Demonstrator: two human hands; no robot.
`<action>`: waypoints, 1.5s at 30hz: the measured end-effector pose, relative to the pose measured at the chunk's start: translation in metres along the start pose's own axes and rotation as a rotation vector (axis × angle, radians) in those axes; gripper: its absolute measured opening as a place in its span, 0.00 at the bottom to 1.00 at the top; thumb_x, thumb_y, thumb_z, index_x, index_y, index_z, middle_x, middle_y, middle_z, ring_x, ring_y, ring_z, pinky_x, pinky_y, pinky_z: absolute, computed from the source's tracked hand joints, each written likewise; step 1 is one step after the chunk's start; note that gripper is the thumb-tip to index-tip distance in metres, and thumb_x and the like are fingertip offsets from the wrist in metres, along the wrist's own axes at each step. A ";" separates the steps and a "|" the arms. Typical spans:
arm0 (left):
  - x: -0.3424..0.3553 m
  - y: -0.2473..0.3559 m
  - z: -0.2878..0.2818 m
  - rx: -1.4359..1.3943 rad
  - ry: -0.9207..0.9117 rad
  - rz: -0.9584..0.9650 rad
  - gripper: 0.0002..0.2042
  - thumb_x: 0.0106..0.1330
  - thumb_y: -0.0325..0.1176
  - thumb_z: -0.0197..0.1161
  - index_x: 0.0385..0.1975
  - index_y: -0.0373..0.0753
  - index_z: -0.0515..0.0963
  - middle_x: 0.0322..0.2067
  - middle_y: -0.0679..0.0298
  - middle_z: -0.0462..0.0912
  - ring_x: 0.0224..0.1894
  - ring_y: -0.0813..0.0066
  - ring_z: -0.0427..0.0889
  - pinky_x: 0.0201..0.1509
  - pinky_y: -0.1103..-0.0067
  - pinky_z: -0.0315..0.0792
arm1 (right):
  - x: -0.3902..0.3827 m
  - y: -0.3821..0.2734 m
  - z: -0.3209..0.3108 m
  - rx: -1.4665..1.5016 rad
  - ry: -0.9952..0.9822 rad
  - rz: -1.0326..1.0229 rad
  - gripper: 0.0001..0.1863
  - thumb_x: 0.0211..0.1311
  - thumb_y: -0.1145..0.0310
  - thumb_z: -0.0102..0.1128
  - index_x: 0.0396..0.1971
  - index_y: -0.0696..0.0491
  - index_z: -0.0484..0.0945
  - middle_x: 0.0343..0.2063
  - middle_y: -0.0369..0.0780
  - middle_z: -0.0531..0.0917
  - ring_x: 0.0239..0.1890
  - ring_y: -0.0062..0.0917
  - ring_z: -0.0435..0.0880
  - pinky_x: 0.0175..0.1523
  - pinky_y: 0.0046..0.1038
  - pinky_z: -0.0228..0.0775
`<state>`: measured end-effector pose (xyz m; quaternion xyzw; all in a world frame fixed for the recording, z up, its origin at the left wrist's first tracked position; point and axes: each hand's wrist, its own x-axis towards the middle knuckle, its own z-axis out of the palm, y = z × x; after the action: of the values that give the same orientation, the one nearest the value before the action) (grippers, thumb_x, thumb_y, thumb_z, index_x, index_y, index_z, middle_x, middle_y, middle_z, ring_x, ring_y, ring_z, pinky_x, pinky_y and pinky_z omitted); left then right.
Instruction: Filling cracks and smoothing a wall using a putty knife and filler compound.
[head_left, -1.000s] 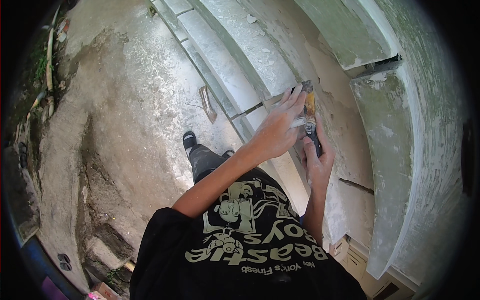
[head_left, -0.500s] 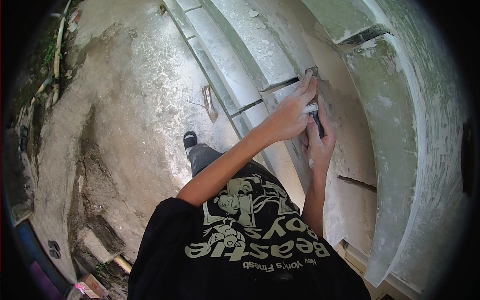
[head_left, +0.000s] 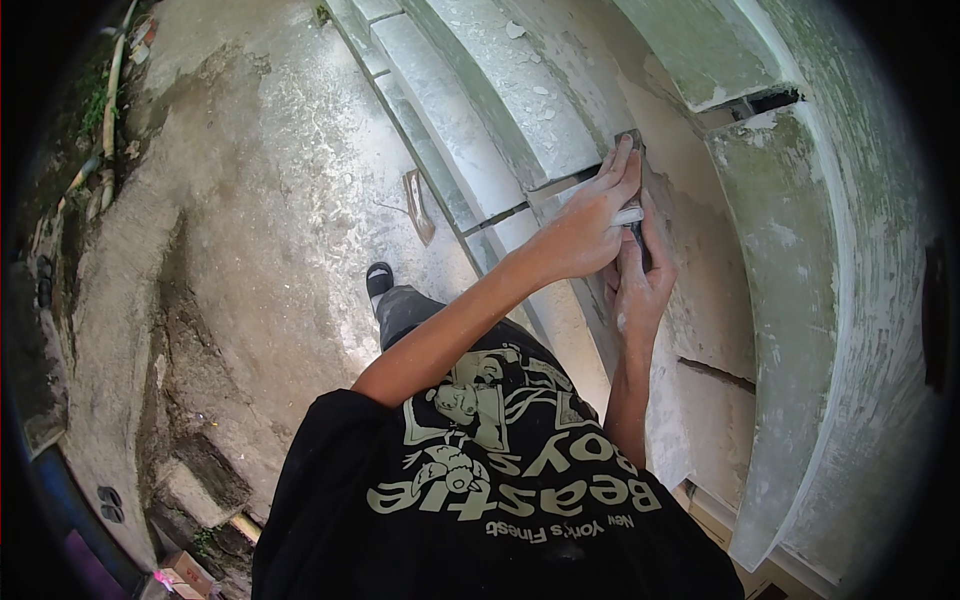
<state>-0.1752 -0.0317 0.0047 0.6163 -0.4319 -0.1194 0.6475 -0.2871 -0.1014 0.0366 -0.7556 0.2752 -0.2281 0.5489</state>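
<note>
Both hands are together on a dark, narrow flat block (head_left: 627, 138) with a pale handle-like piece (head_left: 627, 216) across it, held against the edge of a grey, plaster-dusted ledge. My left hand (head_left: 590, 225) lies over its upper part, fingers stretched along it and pressed together. Below, my right hand (head_left: 640, 285) grips the lower end with thumb and fingers, its index finger running up the far side. White dust coats the fingers of both. The block's underside and much of its body are hidden by the hands.
Stepped concrete ledges (head_left: 450, 110) with gaps between sections run up from the hands. On the right stands a curved, greenish-grey slab (head_left: 785, 290). A trowel-like metal piece (head_left: 420, 208) lies on the rough concrete floor (head_left: 270, 200), near my sandalled foot (head_left: 379, 280).
The hands and block have shifted very slightly to the right within the view. The grip looks the same, and the ledges have moved a little in the picture too.
</note>
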 end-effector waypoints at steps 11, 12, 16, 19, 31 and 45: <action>0.005 0.001 0.000 -0.019 0.006 0.006 0.39 0.59 0.19 0.56 0.72 0.28 0.50 0.75 0.38 0.41 0.76 0.40 0.45 0.78 0.65 0.50 | 0.000 -0.023 0.002 -0.069 -0.013 0.081 0.25 0.73 0.76 0.51 0.69 0.59 0.68 0.20 0.26 0.69 0.18 0.08 0.60 0.20 0.16 0.51; 0.001 0.003 0.002 0.002 -0.025 -0.017 0.39 0.59 0.19 0.56 0.73 0.28 0.50 0.75 0.37 0.41 0.76 0.40 0.45 0.78 0.65 0.50 | -0.002 -0.023 0.002 -0.072 -0.014 0.090 0.25 0.73 0.76 0.51 0.69 0.59 0.68 0.20 0.26 0.69 0.18 0.08 0.60 0.20 0.16 0.51; 0.008 -0.001 0.000 0.035 0.026 0.034 0.38 0.60 0.19 0.55 0.72 0.27 0.50 0.75 0.36 0.41 0.76 0.40 0.45 0.78 0.65 0.51 | 0.000 -0.020 -0.002 0.018 -0.031 0.085 0.25 0.72 0.76 0.50 0.68 0.59 0.68 0.22 0.26 0.72 0.18 0.08 0.61 0.22 0.16 0.53; 0.010 -0.001 0.001 0.017 0.103 0.011 0.37 0.60 0.19 0.54 0.72 0.28 0.51 0.75 0.36 0.42 0.76 0.40 0.45 0.78 0.65 0.50 | 0.022 -0.019 0.011 -0.017 -0.042 0.028 0.25 0.71 0.76 0.51 0.68 0.58 0.69 0.24 0.27 0.74 0.18 0.08 0.62 0.23 0.16 0.54; 0.011 -0.004 -0.010 -0.044 0.081 0.037 0.34 0.59 0.18 0.53 0.69 0.25 0.57 0.74 0.35 0.42 0.75 0.39 0.48 0.77 0.64 0.52 | 0.013 -0.018 0.003 -0.081 -0.054 -0.005 0.25 0.71 0.78 0.51 0.67 0.58 0.70 0.29 0.30 0.77 0.22 0.08 0.65 0.25 0.15 0.55; 0.025 -0.007 -0.028 -0.079 0.094 0.033 0.38 0.57 0.16 0.53 0.72 0.27 0.51 0.74 0.35 0.41 0.77 0.40 0.43 0.78 0.63 0.50 | 0.026 -0.041 0.022 -0.082 -0.068 0.088 0.26 0.70 0.78 0.48 0.69 0.56 0.69 0.28 0.29 0.75 0.22 0.08 0.63 0.25 0.15 0.55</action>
<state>-0.1385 -0.0308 0.0126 0.5878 -0.4061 -0.0967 0.6930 -0.2462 -0.0932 0.0708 -0.7720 0.2984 -0.1663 0.5360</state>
